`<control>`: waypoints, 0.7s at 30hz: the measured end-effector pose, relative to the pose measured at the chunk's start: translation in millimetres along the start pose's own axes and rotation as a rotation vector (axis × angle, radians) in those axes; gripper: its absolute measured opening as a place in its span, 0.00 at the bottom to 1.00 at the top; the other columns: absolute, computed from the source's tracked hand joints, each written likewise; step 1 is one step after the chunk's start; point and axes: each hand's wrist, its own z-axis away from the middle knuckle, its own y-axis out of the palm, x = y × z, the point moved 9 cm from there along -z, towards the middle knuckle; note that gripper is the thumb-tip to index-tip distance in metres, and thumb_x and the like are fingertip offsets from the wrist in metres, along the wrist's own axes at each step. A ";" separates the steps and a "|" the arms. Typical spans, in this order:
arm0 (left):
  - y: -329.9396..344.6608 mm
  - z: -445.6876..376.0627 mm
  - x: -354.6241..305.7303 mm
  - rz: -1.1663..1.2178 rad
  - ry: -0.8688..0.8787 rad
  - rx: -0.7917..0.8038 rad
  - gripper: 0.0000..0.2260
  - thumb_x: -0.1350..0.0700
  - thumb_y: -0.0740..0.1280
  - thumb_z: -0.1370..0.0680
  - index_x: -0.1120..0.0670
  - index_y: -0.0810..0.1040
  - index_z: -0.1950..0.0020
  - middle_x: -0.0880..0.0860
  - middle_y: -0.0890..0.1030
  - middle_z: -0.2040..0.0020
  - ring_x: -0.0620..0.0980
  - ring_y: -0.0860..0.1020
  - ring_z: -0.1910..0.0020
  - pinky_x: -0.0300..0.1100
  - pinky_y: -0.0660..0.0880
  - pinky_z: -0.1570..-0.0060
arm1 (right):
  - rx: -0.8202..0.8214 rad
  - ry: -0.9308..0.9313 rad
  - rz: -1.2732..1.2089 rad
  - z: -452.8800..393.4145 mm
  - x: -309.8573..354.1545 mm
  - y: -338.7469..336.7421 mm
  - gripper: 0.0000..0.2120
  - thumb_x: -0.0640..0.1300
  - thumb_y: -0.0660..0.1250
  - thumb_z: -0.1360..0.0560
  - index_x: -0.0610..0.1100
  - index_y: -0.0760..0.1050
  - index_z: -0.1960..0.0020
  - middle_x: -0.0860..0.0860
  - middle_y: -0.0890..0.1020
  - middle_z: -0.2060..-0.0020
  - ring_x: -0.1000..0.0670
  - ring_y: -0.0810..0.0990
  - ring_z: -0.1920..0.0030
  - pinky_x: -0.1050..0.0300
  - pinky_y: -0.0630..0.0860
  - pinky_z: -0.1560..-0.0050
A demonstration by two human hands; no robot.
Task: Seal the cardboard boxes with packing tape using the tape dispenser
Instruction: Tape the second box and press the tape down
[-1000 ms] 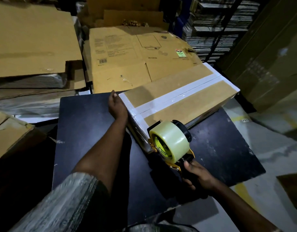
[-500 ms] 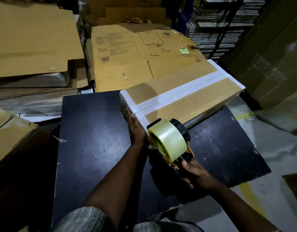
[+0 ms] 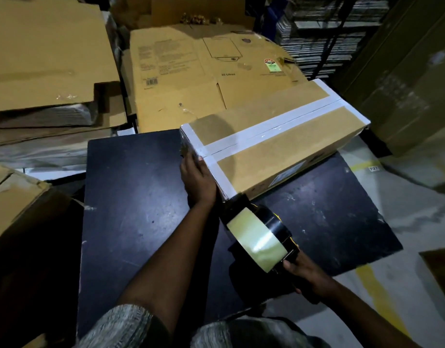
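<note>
Lying at the far left of the black board (image 3: 141,197), well clear of the sealed carton, are stacks of flattened cardboard sheets (image 3: 48,54), one pile above another. Just behind the board, to the left of the carton's far end, a flattened printed carton (image 3: 191,79) shows a barcode and a green sticker. The board itself is dark and scuffed, and it carries the cardboard box (image 3: 279,151), which sits on the board's far right part with its long side running away to the right. White tape strips (image 3: 266,131) run along the box's top seam and across its near edge. The left hand (image 3: 197,179) presses flat against the box's near end face, fingers straight and together, touching the cardboard just below the taped edge. Just to the right of that hand, the tape dispenser (image 3: 261,234) meets the box's near lower corner, its clear roll facing the camera. The right hand (image 3: 304,275) grips the dispenser's handle, fingers curled round it, over the board's near right edge. Beyond the board on the right lies a pale concrete floor (image 3: 392,285) with yellow lines.
</note>
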 end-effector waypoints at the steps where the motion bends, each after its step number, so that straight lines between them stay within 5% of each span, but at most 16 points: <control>1: -7.2 1.5 -15.2 0.020 0.128 -0.025 0.16 0.55 0.57 0.17 0.55 0.74 0.31 0.54 0.75 0.34 0.53 0.74 0.36 0.51 0.73 0.38 | 0.002 -0.005 -0.005 -1.2 0.6 -1.5 0.40 0.64 0.81 0.39 0.38 0.72 0.40 0.38 0.71 0.67 0.53 0.67 0.81 0.65 0.64 0.80; 4: -6.6 31.4 -66.1 0.124 0.630 0.240 0.14 0.69 0.60 0.25 0.60 0.83 0.49 0.53 0.80 0.46 0.51 0.78 0.44 0.49 0.78 0.48 | 0.017 -0.016 -0.042 -2.6 1.6 -5.4 0.37 0.63 0.81 0.38 0.40 0.75 0.41 0.37 0.71 0.64 0.53 0.67 0.80 0.64 0.64 0.80; 7: 25.2 67.7 -71.0 -0.091 1.007 0.696 0.12 0.62 0.63 0.26 0.56 0.86 0.51 0.57 0.80 0.37 0.56 0.74 0.34 0.52 0.68 0.37 | 0.076 -0.017 -0.105 -1.9 2.9 -1.5 0.25 0.59 0.79 0.35 0.51 0.81 0.42 0.31 0.74 0.57 0.49 0.77 0.73 0.61 0.71 0.74; 9: 41.1 70.7 -51.7 -0.288 1.030 0.888 0.13 0.53 0.62 0.22 0.50 0.85 0.46 0.54 0.72 0.27 0.56 0.66 0.26 0.57 0.59 0.34 | 0.119 -0.010 -0.136 -1.0 2.7 0.8 0.23 0.57 0.78 0.32 0.49 0.81 0.40 0.30 0.76 0.53 0.47 0.80 0.67 0.60 0.74 0.70; 12: 43.1 65.6 -42.5 -0.403 1.011 1.048 0.17 0.43 0.58 0.19 0.47 0.83 0.41 0.50 0.61 0.21 0.53 0.55 0.21 0.60 0.52 0.30 | 0.091 0.002 -0.109 0.3 1.1 -2.7 0.24 0.59 0.78 0.33 0.51 0.80 0.41 0.31 0.72 0.57 0.50 0.71 0.76 0.62 0.65 0.75; 15: 44.6 66.5 -39.3 -0.510 0.985 1.172 0.21 0.38 0.56 0.20 0.47 0.82 0.39 0.43 0.54 0.20 0.47 0.47 0.20 0.56 0.44 0.29 | 0.067 0.008 -0.124 2.0 6.2 -3.0 0.24 0.50 0.77 0.30 0.44 0.79 0.37 0.35 0.79 0.53 0.39 0.77 0.61 0.54 0.68 0.64; 17: 45.8 68.2 -40.0 -0.579 0.970 1.203 0.24 0.36 0.53 0.21 0.46 0.81 0.38 0.41 0.52 0.21 0.46 0.44 0.21 0.57 0.44 0.28 | 0.071 -0.012 -0.141 3.1 12.8 -1.9 0.23 0.49 0.78 0.31 0.45 0.81 0.39 0.44 0.85 0.47 0.44 0.83 0.50 0.53 0.79 0.52; 19: 46.9 69.6 -43.1 -0.623 0.920 1.236 0.24 0.36 0.53 0.21 0.47 0.81 0.39 0.43 0.53 0.20 0.46 0.44 0.21 0.57 0.43 0.28 | 0.092 -0.021 -0.123 1.9 11.6 -3.3 0.27 0.54 0.79 0.32 0.46 0.80 0.36 0.41 0.82 0.39 0.42 0.80 0.39 0.46 0.75 0.36; 21: 49.4 70.6 -43.2 -0.677 0.840 1.261 0.16 0.44 0.59 0.19 0.49 0.81 0.39 0.44 0.54 0.19 0.47 0.43 0.20 0.58 0.41 0.27 | 0.099 -0.023 -0.088 -0.2 9.9 -6.5 0.31 0.54 0.79 0.32 0.40 0.77 0.35 0.38 0.80 0.37 0.40 0.78 0.36 0.42 0.73 0.33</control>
